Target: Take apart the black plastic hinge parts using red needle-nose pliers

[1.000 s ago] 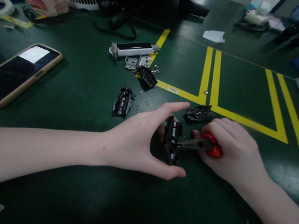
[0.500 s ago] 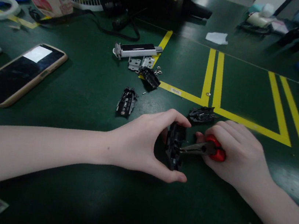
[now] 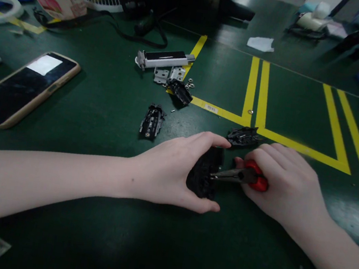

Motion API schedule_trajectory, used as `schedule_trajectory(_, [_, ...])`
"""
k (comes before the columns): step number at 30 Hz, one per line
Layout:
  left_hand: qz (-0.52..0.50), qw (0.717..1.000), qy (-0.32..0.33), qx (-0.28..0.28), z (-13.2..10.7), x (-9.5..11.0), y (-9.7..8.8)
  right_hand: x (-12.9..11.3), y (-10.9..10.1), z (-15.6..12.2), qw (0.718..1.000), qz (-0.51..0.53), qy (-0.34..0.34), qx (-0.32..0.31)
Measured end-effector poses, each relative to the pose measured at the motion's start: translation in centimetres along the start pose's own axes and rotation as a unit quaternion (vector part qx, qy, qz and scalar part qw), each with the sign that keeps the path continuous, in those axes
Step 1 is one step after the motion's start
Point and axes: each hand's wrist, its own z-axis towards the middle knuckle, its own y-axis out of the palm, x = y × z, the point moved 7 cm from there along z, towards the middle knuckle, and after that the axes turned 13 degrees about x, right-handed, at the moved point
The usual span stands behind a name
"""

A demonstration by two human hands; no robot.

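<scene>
My left hand (image 3: 169,169) is closed round a small black plastic part (image 3: 204,176), thumb under it and forefinger over its top. My right hand (image 3: 284,185) grips red-handled pliers (image 3: 245,176), whose metal jaws point left and meet the black part. Both hands rest low on the green mat (image 3: 102,110). Just beyond the hands lies another black part (image 3: 242,137).
More black parts (image 3: 151,121) (image 3: 180,92), small metal brackets (image 3: 167,75), washers and a silver-and-black bar (image 3: 165,58) lie further back. A phone (image 3: 19,87) lies at the left. Yellow tape lines (image 3: 255,91) cross the mat. Boxes, cables and clutter line the far edge.
My left forefinger has curled down over the black part, and the part has tipped from upright to leaning left. The pliers stay at the part.
</scene>
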Motion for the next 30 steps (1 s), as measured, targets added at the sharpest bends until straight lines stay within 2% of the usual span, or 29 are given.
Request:
schedule_trajectory(5, [0.015,1.0,0.005,-0.001,-0.02,0.09,0.04,-0.02,-0.24,-0.06,1.0,-0.02,-0.006,0.023])
schedule_trajectory(9, [0.014,1.0,-0.019,0.008,0.06,0.08,0.06,0.05,-0.35,-0.14,0.999,-0.02,-0.001,0.034])
schedule_trajectory(19, [-0.019,0.999,-0.043,0.004,0.16,0.04,0.16,0.33,0.02,-0.2,1.0,0.011,0.011,0.023])
schedule_trajectory(30, [0.002,0.999,-0.051,0.004,0.21,-0.28,0.15,0.35,-0.03,-0.22,0.999,0.023,0.024,0.014])
